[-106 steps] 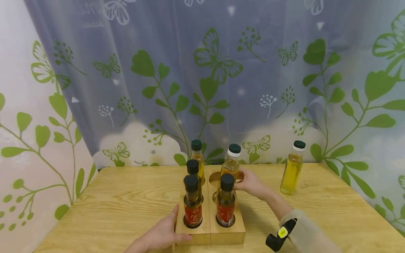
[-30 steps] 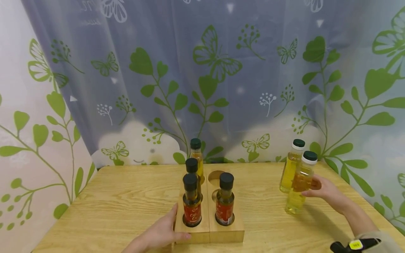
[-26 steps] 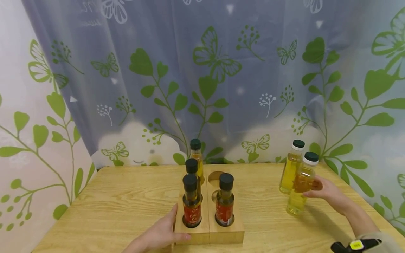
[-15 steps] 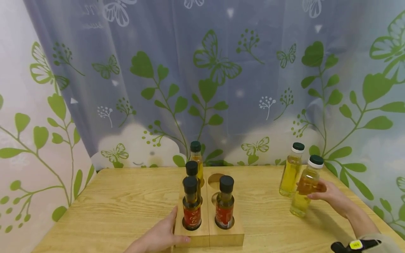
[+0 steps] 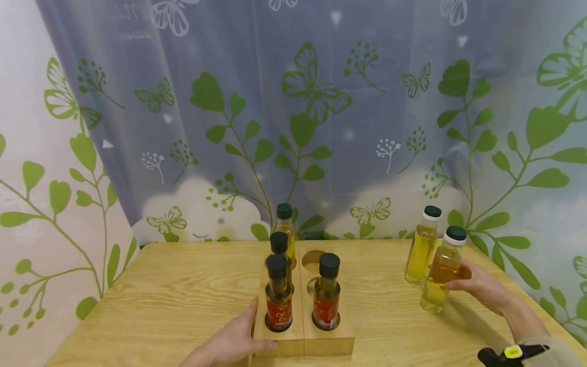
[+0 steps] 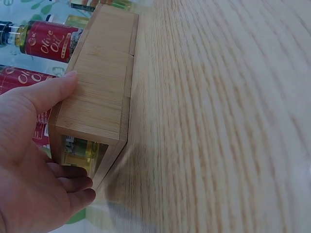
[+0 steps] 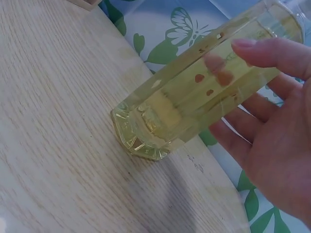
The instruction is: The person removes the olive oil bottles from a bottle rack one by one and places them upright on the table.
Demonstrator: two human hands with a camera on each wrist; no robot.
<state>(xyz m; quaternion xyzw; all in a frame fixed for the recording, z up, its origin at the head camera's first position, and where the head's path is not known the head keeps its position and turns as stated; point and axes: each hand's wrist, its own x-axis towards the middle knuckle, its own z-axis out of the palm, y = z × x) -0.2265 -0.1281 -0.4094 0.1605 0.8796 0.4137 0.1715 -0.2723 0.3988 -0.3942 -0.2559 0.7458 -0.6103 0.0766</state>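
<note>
In the head view my right hand (image 5: 479,286) grips a clear bottle (image 5: 441,275) of yellow oil with a dark green cap, at the table's right side. Fingers and thumb wrap its middle in the right wrist view; its base (image 7: 141,138) is at or just above the tabletop, I cannot tell which. My left hand (image 5: 231,339) holds the near left corner of a wooden bottle rack (image 5: 327,346), thumb on the front face, fingers at the open side. Two red-labelled olive oil bottles, a front left one (image 5: 278,306) and a front right one (image 5: 326,306), stand in its holes.
A similar yellow oil bottle (image 5: 419,252) stands just behind the held one. In the rack's left row are a black-capped bottle (image 5: 278,242) and a green-capped bottle (image 5: 286,229). The right row has a bare hole (image 5: 314,259) at the back. A patterned curtain (image 5: 367,153) hangs behind the table.
My right hand has taken the green-capped oil bottle from the rack's right row to the right, in front of the other oil bottle. It then shifted slightly further right. My left hand stays on the rack.
</note>
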